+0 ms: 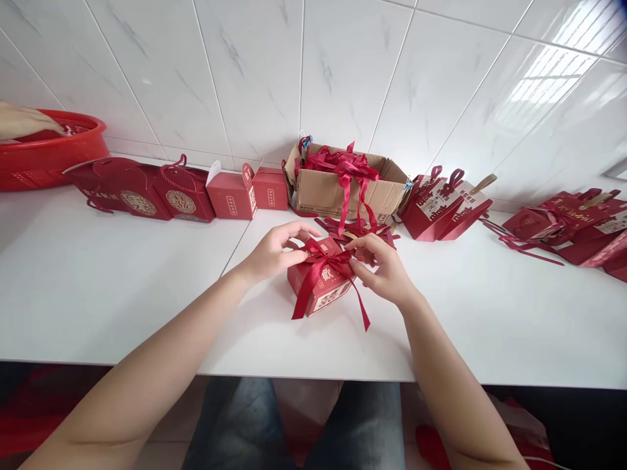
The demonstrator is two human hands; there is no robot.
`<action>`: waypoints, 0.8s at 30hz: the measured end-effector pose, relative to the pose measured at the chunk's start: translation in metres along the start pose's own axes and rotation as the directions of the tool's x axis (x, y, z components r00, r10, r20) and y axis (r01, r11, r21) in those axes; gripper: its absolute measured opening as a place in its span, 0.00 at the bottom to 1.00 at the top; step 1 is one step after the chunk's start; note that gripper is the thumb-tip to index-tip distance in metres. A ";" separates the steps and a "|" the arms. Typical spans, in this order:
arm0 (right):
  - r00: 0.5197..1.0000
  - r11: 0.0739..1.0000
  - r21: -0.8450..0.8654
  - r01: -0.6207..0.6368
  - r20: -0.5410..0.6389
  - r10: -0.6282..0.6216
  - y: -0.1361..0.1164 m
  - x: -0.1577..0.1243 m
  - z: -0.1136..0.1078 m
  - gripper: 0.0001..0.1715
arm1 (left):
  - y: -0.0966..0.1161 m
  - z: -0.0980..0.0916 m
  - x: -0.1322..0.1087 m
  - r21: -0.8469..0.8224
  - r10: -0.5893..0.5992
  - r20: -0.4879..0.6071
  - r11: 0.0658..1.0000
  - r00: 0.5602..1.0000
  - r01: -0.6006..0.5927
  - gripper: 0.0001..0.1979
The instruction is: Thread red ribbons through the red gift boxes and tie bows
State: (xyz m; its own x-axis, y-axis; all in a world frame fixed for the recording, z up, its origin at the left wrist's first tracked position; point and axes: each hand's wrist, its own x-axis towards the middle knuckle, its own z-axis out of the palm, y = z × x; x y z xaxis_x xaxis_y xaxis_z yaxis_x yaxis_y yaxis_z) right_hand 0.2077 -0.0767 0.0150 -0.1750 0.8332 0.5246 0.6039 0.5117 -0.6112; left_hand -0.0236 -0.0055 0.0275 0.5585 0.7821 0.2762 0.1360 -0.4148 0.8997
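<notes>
A small red gift box [326, 287] with gold lettering rests on the white table, turned at an angle. Around it runs a red ribbon [307, 287], tied in a bow on top, its two tails hanging over the front. My left hand [280, 251] is at the box's left top edge, thumb and fingers closed on the bow's left loop. On the right side, my right hand [379, 266] pinches the bow's right loop between thumb and fingers. Behind the box lies a pile of dark red straps [360, 228], partly hidden by my right hand.
A cardboard box [318, 189] of red ribbons stands against the tiled wall. Red gift boxes [230, 196] line the wall to its left, more [434, 209] to its right. Another person's hand [29, 122] reaches into a red basket [59, 153] at far left.
</notes>
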 end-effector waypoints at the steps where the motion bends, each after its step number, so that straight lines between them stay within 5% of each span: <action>1: 1.000 1.000 -0.001 -0.001 -0.002 0.001 0.000 0.000 0.000 0.12 | 0.000 0.001 0.000 0.022 0.018 -0.006 1.000 1.000 -0.018 0.15; 7: 0.998 0.998 0.065 0.001 0.057 -0.005 0.000 -0.001 -0.003 0.22 | 0.002 0.004 -0.001 0.058 0.052 -0.022 0.997 0.998 -0.051 0.10; 24: 0.985 0.994 0.052 0.100 -0.145 -0.091 -0.004 0.000 0.021 0.13 | 0.002 0.012 -0.001 0.157 0.124 -0.048 0.981 0.991 -0.115 0.03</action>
State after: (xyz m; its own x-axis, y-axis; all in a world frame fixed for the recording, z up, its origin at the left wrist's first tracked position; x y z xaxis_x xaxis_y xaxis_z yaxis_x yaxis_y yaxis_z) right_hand 0.1884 -0.0746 0.0049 -0.1148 0.7436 0.6587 0.5420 0.6026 -0.5858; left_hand -0.0145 -0.0127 0.0246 0.5309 0.7463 0.4014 0.1980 -0.5699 0.7975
